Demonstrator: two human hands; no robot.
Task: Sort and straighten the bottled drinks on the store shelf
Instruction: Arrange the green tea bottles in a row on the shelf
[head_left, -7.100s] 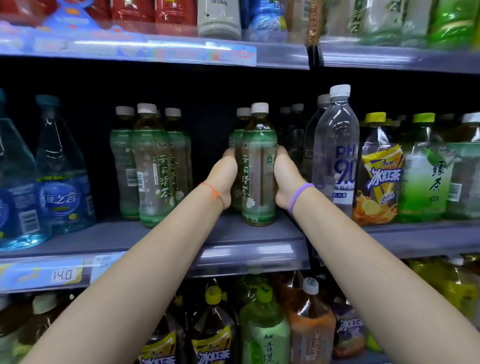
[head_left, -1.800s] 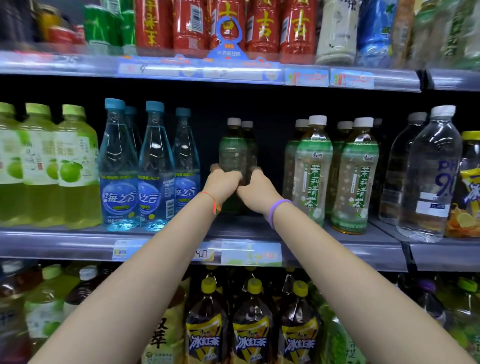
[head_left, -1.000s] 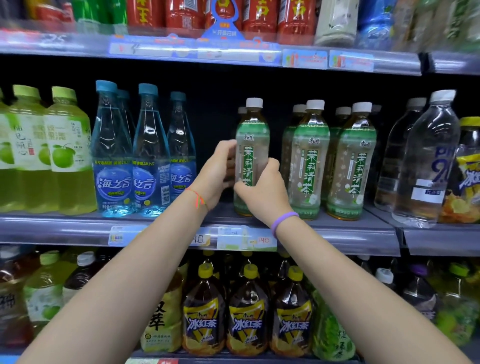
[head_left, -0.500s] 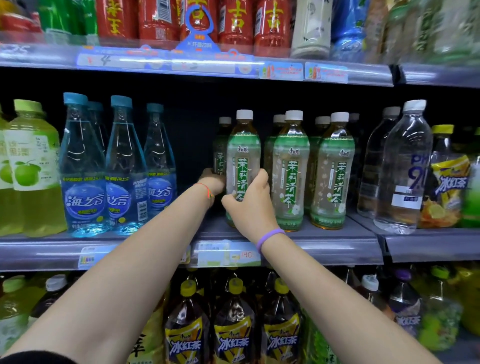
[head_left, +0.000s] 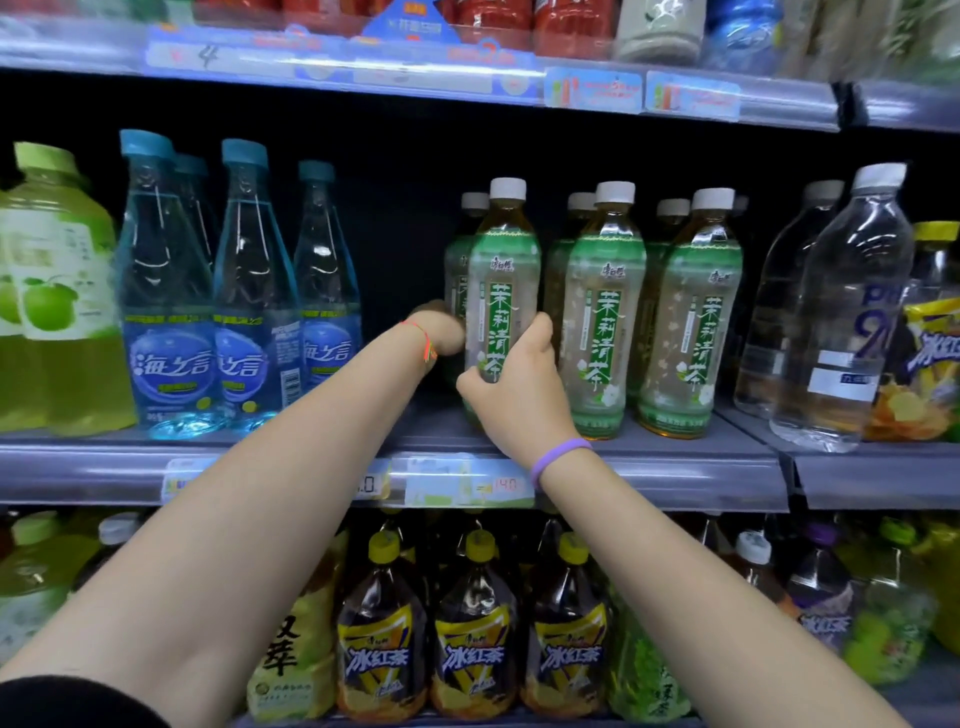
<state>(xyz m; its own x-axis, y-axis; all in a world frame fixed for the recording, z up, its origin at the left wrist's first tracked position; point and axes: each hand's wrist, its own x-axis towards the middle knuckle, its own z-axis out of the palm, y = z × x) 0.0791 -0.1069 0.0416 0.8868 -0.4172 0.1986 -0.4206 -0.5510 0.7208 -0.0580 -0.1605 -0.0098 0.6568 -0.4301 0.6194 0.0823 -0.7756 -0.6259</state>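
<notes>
Store shelving filled the view, with a middle shelf (head_left: 649, 457) carrying rows of bottles and a strip of price tags (head_left: 467, 486) along its front edge.

Both bare forearms reached up and forward from the lower corners of the view. The right hand (head_left: 511, 387) wore a purple band (head_left: 558, 457) at the wrist. It was cupped against the lower front of a tea bottle (head_left: 501, 291), thumb raised along the label and palm wrapped round the base, grasping it. The left hand (head_left: 441, 332), with an orange string (head_left: 423, 340) at the wrist, reached past the left side of that bottle towards the back of the shelf. Its fingers were hidden behind the bottle, so whether it gripped anything could not be told.

The tea bottle stood upright near the front edge of the shelf, white cap up, label facing out. A second bottle of the same kind (head_left: 460, 260) stood directly behind it, close to the left hand. Two more tea bottles (head_left: 602, 312) stood just beside it on the right, in line along the front edge, with others behind them.

Blue water bottles (head_left: 239, 291) stood at the left part of the shelf, separated from the tea bottle by a gap. Clear water bottles (head_left: 852, 312) stood towards the right end.
</notes>
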